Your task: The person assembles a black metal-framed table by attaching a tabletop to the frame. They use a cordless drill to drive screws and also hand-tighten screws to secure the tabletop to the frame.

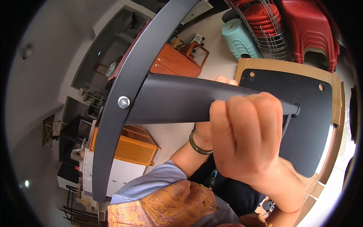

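A black metal leg runs across the view, with a long curved foot bar at its left end. A silver bolt head sits in the bar. My right hand is closed around the leg toward its narrower right end. My left hand wraps it from behind, mostly hidden; its fingertips show over the upper edge, and a dark green bangle circles the wrist. The narrow end reaches over a flat black panel with holes at two corners, beside a thin rod.
Cardboard lies under the panel. Stacked red stools, teal stools and a wire basket stand at the far right. Wooden cabinets are farther off. A black item with a blue part is near my lap.
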A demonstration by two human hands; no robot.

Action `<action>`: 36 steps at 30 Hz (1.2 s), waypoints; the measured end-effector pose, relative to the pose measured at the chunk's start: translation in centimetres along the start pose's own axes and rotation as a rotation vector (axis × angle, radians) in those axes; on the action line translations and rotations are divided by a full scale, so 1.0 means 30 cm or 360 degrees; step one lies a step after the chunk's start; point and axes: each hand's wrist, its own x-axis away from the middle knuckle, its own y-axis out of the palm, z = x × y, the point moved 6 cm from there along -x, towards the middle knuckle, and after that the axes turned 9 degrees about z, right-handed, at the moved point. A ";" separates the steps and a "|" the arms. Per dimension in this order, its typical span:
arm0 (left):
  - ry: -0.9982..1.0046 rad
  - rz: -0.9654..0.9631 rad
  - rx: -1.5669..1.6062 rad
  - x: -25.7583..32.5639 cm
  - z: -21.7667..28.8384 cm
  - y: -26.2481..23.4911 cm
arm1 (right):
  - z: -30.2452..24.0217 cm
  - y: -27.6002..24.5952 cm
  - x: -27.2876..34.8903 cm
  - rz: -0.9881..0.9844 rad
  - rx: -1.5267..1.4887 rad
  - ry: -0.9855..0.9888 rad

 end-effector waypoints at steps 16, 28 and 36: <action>-0.0298 -0.0448 0.0343 0.017 -0.030 0.005 | -0.007 0.009 -0.023 -0.0047 0.0042 0.0018; -0.0184 -0.0069 0.0230 0.038 -0.022 -0.114 | -0.036 0.018 -0.002 0.0158 -0.0157 0.0386; -0.0047 -0.0190 0.0104 0.037 0.049 -0.037 | -0.081 0.010 0.002 0.0019 -0.0046 0.0462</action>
